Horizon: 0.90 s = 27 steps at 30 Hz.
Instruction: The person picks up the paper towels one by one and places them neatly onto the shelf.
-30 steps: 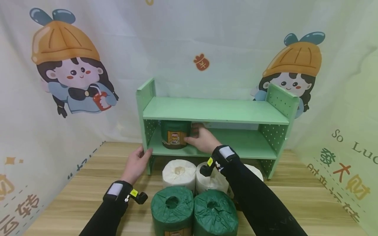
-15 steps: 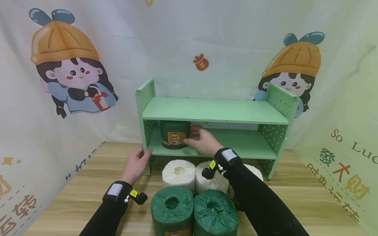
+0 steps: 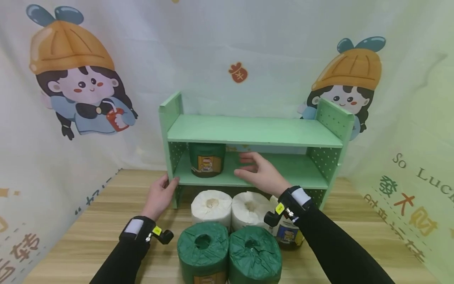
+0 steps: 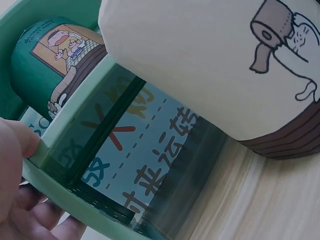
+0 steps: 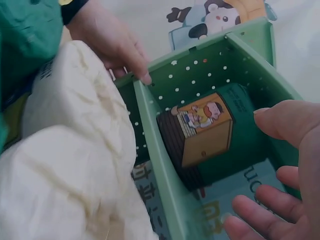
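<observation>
On the lower board (image 3: 298, 173) of a green shelf unit (image 3: 255, 130), a green roll (image 3: 207, 159) stands upright near the left side panel (image 3: 173, 112), its printed label turned to the front, perhaps for reading. The right hand (image 3: 262, 173), thumb and fingers well parted, holds nothing and lies to the right of this roll, apart from it. The left hand (image 3: 159, 197) grips the panel at the height of the lower board, probably to steady the unit. Before the unit, on the bench (image 3: 120, 189), stand white rolls (image 3: 211, 215) and, nearer the viewer, two green-wrapped rolls (image 3: 254, 254); resting on flat ends likely prevents rolling, and close grouping keeps all within reach.

Comparison of views: the head view hides the shelved roll's top behind the upper board, and most of the left fingers. The left wrist view shows the thumb at the board's front corner, fingers on the panel's outer side, and a white roll's printed flank. From the right wrist, the thumb tip appears almost against the shelved roll; the head view reveals the gap.
</observation>
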Tool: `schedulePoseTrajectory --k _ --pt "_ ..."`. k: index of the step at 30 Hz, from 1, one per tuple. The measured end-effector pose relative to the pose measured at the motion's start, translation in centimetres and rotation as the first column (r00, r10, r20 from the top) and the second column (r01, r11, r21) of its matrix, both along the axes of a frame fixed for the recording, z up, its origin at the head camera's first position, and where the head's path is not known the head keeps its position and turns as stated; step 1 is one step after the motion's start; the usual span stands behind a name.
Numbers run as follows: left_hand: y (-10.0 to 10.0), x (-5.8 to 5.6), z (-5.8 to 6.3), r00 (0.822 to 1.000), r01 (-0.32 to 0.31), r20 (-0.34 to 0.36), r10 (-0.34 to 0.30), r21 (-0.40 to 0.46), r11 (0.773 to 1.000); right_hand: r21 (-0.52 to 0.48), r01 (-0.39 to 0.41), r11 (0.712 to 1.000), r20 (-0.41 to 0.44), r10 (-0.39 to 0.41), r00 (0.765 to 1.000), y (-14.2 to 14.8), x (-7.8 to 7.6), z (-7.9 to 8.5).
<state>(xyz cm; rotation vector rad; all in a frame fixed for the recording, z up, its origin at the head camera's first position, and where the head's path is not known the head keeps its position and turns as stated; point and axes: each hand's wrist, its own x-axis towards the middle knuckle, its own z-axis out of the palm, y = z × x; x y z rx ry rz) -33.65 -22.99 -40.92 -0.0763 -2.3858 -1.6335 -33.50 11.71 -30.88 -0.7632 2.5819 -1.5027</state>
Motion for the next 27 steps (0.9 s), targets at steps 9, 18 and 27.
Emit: schedulePoseTrajectory --k 9,18,27 --pt "-0.2 0.4 0.0 1.000 -0.010 -0.012 0.009 -0.024 1.000 -0.035 0.007 0.999 -0.023 -0.007 1.000 3.1 2.2 -0.4" --pt "0.0 0.3 0.2 1.000 -0.005 -0.009 0.005 -0.009 1.000 -0.063 0.011 0.998 -0.068 -0.015 0.998 6.0 5.2 -1.2" --pt "0.1 0.2 0.3 1.000 -0.014 -0.007 0.014 -0.014 1.000 -0.119 -0.046 0.992 -0.090 0.035 0.995 7.4 10.1 -2.2"
